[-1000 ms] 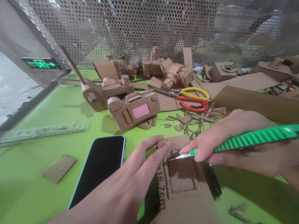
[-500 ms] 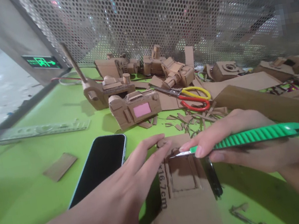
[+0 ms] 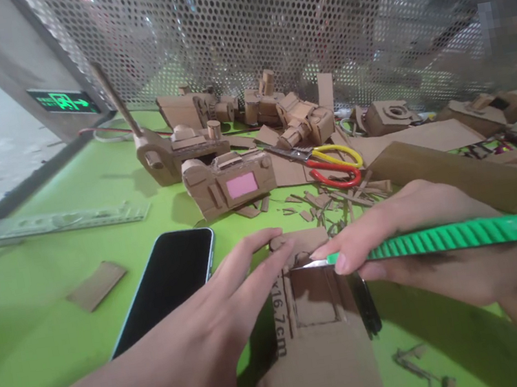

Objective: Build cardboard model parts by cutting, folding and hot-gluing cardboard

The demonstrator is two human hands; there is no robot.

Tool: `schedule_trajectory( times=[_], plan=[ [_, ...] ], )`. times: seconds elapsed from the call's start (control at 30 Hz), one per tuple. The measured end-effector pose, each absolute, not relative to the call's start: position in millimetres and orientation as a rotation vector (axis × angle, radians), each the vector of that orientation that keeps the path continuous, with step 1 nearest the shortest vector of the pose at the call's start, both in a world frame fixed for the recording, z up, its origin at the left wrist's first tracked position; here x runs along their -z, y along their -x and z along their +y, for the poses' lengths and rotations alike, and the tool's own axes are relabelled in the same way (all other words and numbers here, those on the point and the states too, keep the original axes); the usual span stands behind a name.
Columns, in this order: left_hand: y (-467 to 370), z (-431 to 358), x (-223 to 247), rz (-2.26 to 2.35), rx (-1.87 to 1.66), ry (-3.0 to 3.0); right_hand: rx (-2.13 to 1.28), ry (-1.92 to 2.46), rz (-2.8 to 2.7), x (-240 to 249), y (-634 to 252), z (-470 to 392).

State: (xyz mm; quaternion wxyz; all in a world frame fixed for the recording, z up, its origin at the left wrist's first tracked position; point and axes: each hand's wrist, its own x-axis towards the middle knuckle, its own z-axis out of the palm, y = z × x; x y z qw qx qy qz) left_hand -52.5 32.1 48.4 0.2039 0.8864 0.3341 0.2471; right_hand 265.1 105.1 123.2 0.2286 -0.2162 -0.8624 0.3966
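My right hand (image 3: 408, 242) is closed round a green utility knife (image 3: 461, 236). Its blade tip touches the cardboard piece (image 3: 320, 367) just above a drawn or scored rectangle. My left hand (image 3: 235, 295) rests on the upper left of that cardboard, fingers stretched out and slightly apart, pressing near a small curled bit. Printed text, "16,7cm", runs down the cardboard's left side. A dark, slim object (image 3: 367, 307) lies beside the cardboard's right edge, partly under my right hand.
A phone (image 3: 169, 279) and a cardboard scrap (image 3: 97, 286) lie left. Ahead are a cardboard camera model (image 3: 230, 185), scissors (image 3: 335, 165), scraps and more cardboard models (image 3: 306, 120). A clear ruler (image 3: 66, 220) is far left; perforated metal (image 3: 223, 29) stands behind.
The knife's handle end has swung slightly right and down with my right hand. My left hand stays on the cardboard. The whole view has shifted a little.
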Motion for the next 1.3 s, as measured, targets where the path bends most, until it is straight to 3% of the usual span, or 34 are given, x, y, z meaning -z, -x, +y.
schedule_trajectory(
  times=[0.47,1.3],
  plan=[
    [55.2,34.5,-52.3,0.906,-0.616,-2.433,-1.125,0.65,-2.398,-132.6,-272.1,104.2],
    [60.3,32.0,-49.2,0.951,-0.594,-2.402,-0.764,0.802,-2.52,-151.7,-277.1,103.6]
  ],
)
